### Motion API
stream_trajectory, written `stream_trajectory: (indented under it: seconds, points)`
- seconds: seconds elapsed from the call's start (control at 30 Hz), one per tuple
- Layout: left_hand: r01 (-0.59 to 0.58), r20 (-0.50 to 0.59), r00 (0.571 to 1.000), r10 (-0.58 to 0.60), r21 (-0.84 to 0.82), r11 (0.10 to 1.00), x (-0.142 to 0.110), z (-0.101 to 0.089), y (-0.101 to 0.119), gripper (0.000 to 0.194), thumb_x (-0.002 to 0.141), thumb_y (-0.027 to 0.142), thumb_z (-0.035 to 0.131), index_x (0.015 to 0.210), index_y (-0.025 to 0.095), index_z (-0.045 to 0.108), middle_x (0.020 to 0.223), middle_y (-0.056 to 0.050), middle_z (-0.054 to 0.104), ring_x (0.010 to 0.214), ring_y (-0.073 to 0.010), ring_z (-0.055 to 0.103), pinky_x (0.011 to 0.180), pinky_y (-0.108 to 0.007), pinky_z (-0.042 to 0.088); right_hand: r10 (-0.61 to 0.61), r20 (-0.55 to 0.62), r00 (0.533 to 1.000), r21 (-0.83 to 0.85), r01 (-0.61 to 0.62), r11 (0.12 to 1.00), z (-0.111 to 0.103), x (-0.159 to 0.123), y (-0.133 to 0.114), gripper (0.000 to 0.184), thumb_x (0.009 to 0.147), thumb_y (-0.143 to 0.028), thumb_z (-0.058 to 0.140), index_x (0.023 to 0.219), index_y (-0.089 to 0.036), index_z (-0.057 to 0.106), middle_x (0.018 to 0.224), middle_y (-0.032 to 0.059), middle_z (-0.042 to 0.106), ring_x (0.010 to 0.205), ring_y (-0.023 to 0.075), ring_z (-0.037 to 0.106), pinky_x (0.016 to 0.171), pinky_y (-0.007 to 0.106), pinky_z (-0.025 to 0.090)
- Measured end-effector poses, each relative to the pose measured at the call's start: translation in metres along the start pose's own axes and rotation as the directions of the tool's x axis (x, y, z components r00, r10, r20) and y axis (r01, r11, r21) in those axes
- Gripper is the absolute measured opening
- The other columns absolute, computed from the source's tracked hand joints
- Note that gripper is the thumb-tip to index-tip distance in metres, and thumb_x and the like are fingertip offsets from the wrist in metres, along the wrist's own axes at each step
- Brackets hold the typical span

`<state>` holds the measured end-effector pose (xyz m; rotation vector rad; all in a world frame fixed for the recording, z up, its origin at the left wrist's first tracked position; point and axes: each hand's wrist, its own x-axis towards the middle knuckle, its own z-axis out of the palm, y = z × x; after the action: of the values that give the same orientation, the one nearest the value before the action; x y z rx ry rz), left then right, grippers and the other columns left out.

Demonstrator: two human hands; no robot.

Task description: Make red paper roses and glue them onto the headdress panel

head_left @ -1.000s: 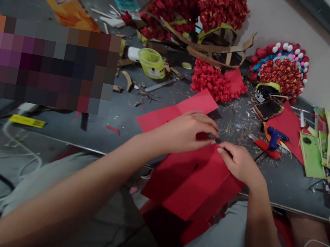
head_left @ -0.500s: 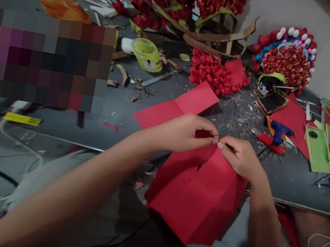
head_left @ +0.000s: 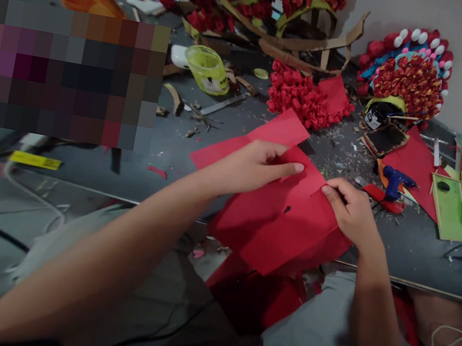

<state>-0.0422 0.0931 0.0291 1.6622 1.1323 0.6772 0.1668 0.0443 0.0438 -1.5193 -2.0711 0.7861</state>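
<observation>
A creased sheet of red paper (head_left: pixel 266 227) with a small dark spot near its middle hangs over the table's front edge. My left hand (head_left: pixel 261 169) is closed on its upper left part, the thumb lying across the top. At the upper right edge, my right hand (head_left: pixel 349 212) pinches the same sheet between thumb and fingers. Behind it, another folded red sheet (head_left: pixel 286 124) lies on the table, partly covered by my left hand and the held paper. Below, a darker red sheet (head_left: pixel 253 302) rests between my legs.
Right of my hands lie a blue glue gun (head_left: pixel 396 183) and green card pieces (head_left: pixel 451 206). Further back are red crumpled-paper work (head_left: pixel 294 92), a yellow cup (head_left: pixel 208 70), a black jar (head_left: pixel 377 115) and a decorated fan-shaped piece (head_left: pixel 408 79). Another person's knee (head_left: pixel 440 329) shows at right.
My hands have moved apart from where their fingertips met at the paper's top edge. The red sheet is now spread flatter, its near edge raised, uncovering the red paper below.
</observation>
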Motion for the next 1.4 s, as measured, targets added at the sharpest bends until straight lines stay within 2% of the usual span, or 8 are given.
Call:
stream_trajectory:
  seconds: [0.2,0.37,0.87,0.97,1.1,1.17,1.27,1.4]
  points:
    - [-0.026,-0.157,0.986,0.060,0.210,0.977,-0.007,-0.008,0.007,0.043,0.083,0.046,0.046,0.051,0.019,0.032,0.048,0.003,0.031,0.048,-0.0115,0.034,0.047,-0.026,0.025,0.090,0.102,0.991,0.074,-0.097,0.993,-0.001,0.000,0.002,0.034,0.088,-0.049,0.045,0.075,-0.019,0.054,0.061,-0.0030,0.047,0.057,0.0104,0.042,0.056,0.023,0.031]
    - [-0.111,-0.170,0.967,0.191,0.391,0.914,-0.007,-0.014,0.003,0.048,0.084,0.045,0.043,0.049,0.019,0.023,0.046,0.003,0.019,0.045,-0.0107,0.022,0.047,-0.028,0.018,0.084,0.105,0.991,0.054,-0.090,0.994,-0.002,0.001,0.001,0.035,0.089,-0.047,0.043,0.068,-0.019,0.049,0.059,-0.0036,0.040,0.057,0.0099,0.038,0.055,0.024,0.028]
    - [-0.269,-0.280,0.897,0.342,0.267,0.925,-0.002,-0.008,-0.003,0.049,0.083,0.039,0.050,0.047,0.018,0.025,0.048,0.004,0.018,0.045,-0.0088,0.019,0.043,-0.026,0.014,0.080,0.072,0.994,0.151,-0.090,0.984,-0.007,0.001,0.003,0.035,0.088,-0.048,0.046,0.071,-0.019,0.054,0.060,-0.0034,0.041,0.058,0.0101,0.039,0.054,0.023,0.029]
    - [-0.260,-0.415,0.848,0.330,0.219,0.941,-0.002,-0.017,-0.003,0.048,0.084,0.039,0.050,0.048,0.018,0.026,0.048,0.004,0.019,0.044,-0.0080,0.018,0.041,-0.026,0.013,0.092,-0.007,0.996,0.140,-0.090,0.986,-0.010,0.000,0.009,0.035,0.088,-0.048,0.046,0.068,-0.020,0.050,0.059,-0.0040,0.038,0.056,0.0096,0.037,0.054,0.024,0.028]
    - [-0.294,-0.651,0.707,0.276,0.084,0.952,0.001,-0.034,-0.008,0.050,0.080,0.050,0.055,0.048,0.018,0.032,0.047,0.005,0.025,0.041,-0.0060,0.019,0.038,-0.023,0.012,0.123,-0.121,0.985,0.150,-0.105,0.983,-0.015,-0.002,0.015,0.037,0.087,-0.051,0.047,0.067,-0.020,0.049,0.058,-0.0040,0.036,0.055,0.0100,0.035,0.053,0.024,0.028]
    - [-0.324,-0.590,0.776,0.223,-0.069,0.943,0.003,-0.037,-0.011,0.047,0.078,0.059,0.054,0.054,0.019,0.044,0.046,0.004,0.035,0.039,-0.0065,0.029,0.037,-0.022,0.021,0.132,-0.122,0.984,0.174,-0.110,0.979,-0.015,-0.002,0.015,0.039,0.085,-0.054,0.048,0.067,-0.020,0.050,0.057,-0.0040,0.037,0.054,0.0101,0.035,0.052,0.024,0.027]
    - [-0.203,-0.272,0.952,0.139,-0.225,0.953,0.003,-0.035,-0.014,0.044,0.075,0.063,0.054,0.078,0.019,0.059,0.060,0.000,0.057,0.049,-0.0122,0.051,0.047,-0.025,0.042,0.136,-0.136,0.981,0.198,-0.108,0.974,-0.016,-0.002,0.015,0.041,0.084,-0.057,0.049,0.066,-0.020,0.051,0.057,-0.0039,0.038,0.053,0.0100,0.036,0.050,0.024,0.027]
    - [0.035,-0.006,0.999,-0.035,-0.063,0.997,0.002,-0.028,-0.016,0.036,0.071,0.049,0.064,0.089,0.018,0.064,0.080,-0.004,0.066,0.069,-0.0173,0.061,0.058,-0.026,0.046,0.161,-0.192,0.968,0.200,-0.122,0.972,-0.020,-0.004,0.020,0.041,0.083,-0.058,0.050,0.069,-0.020,0.053,0.056,-0.0041,0.039,0.052,0.0095,0.037,0.048,0.024,0.025]
